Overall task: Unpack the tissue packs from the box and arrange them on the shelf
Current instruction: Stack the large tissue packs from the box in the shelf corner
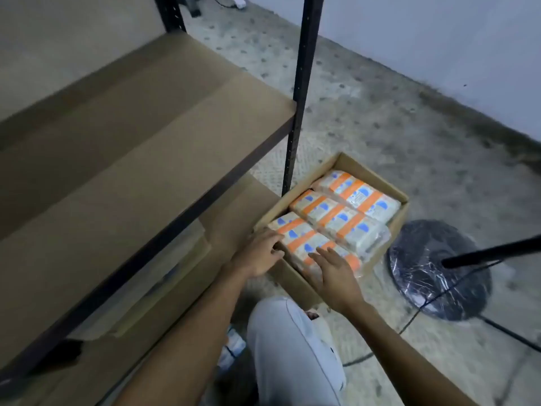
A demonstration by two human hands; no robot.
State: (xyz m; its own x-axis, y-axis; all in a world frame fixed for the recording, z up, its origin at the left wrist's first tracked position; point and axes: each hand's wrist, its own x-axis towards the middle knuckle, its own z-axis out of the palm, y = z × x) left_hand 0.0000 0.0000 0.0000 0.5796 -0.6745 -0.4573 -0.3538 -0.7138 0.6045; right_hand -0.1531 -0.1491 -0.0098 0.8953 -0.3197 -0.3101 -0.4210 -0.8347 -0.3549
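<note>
Head view: the cardboard-lined shelf fills the left, its black post just beside the box, at its left wall. A wrapped round base sits right of the box. Three packs lie inside, lower sides hidden. The left hand touches the near pack's left end; the right hand lies flat on it, both with fingers straight, gripping nothing.

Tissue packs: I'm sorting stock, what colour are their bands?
Orange, on the tissue packs in the box; head view.
</note>
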